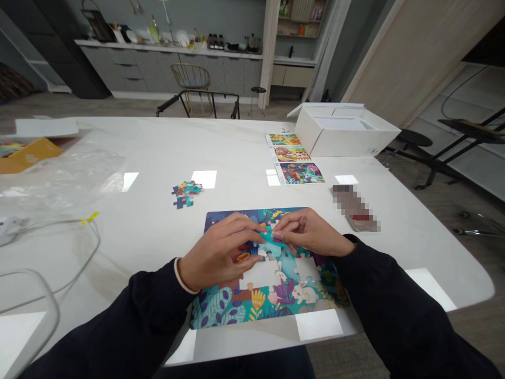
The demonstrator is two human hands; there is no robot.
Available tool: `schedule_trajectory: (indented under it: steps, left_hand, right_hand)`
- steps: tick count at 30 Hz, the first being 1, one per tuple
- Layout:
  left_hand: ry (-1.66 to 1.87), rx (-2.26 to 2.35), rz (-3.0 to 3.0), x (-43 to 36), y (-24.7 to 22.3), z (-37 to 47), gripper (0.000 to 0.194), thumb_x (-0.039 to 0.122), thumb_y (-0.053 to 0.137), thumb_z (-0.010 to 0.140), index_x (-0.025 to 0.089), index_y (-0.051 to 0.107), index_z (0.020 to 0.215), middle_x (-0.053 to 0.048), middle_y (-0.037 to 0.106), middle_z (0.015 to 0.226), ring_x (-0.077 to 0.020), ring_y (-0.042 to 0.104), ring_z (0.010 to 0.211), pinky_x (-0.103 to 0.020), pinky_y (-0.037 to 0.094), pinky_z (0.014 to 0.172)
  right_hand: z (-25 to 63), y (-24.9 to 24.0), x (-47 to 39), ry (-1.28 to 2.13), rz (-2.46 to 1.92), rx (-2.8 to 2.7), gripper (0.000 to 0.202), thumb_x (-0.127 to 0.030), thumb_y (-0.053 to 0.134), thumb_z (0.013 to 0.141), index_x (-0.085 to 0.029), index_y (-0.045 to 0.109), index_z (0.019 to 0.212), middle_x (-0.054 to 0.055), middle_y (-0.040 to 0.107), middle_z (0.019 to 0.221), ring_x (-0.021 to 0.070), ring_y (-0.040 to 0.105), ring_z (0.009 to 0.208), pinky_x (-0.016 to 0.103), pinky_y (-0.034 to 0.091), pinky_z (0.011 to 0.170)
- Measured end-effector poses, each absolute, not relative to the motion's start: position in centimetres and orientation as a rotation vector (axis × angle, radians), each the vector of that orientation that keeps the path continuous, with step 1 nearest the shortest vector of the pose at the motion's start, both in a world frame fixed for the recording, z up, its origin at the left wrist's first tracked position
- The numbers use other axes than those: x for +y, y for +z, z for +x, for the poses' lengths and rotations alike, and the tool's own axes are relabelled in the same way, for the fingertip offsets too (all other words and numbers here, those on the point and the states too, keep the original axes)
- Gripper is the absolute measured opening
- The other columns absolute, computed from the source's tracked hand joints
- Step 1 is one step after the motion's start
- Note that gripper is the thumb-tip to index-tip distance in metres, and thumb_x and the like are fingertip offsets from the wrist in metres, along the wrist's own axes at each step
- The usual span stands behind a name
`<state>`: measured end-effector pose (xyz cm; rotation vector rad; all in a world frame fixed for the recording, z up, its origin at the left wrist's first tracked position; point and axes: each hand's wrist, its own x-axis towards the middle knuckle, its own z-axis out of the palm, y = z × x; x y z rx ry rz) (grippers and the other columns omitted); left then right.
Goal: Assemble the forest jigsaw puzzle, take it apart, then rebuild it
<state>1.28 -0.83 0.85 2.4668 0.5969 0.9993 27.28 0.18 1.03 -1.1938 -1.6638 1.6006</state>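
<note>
A colourful jigsaw puzzle (258, 305) lies flat near the table's front edge, with white gaps in its middle and right side. Over its upper left part rests my left hand (221, 250), thumb and fingers apart, the fingertips close to the teal pieces. My right hand (310, 231) is closed in a pinch at the upper middle, on a teal and purple puzzle piece (277, 239); the fingers partly cover it. Loose puzzle pieces (187, 193) lie in a small heap beyond the puzzle to the left.
Picture sheets (292, 153) lie beside an open white box (351, 134) at the back right. A blurred-out phone-like object (355, 208) is at right. On the left are clear plastic wrap (71, 173), a yellow box (33, 155) and a white cable (89, 258). The white table (138, 221) carries them all.
</note>
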Motion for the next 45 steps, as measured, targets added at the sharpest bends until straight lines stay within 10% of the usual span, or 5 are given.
schedule_trajectory:
  steps: [45]
  left_hand:
    - [1.152,0.677,2.494,-1.2,1.4,1.4,0.021,0.018,0.075,0.088,0.021,0.064,0.105,-0.011,0.073,0.11,-0.024,0.067,0.103,-0.041,0.055,0.09]
  right_hand:
    - [28.3,1.4,1.0,1.487,-1.246,-1.626,0.042,-0.057,0.069,0.09,-0.016,0.068,0.083,0.002,0.071,0.068,0.008,0.05,0.041,0.02,0.037,0.037]
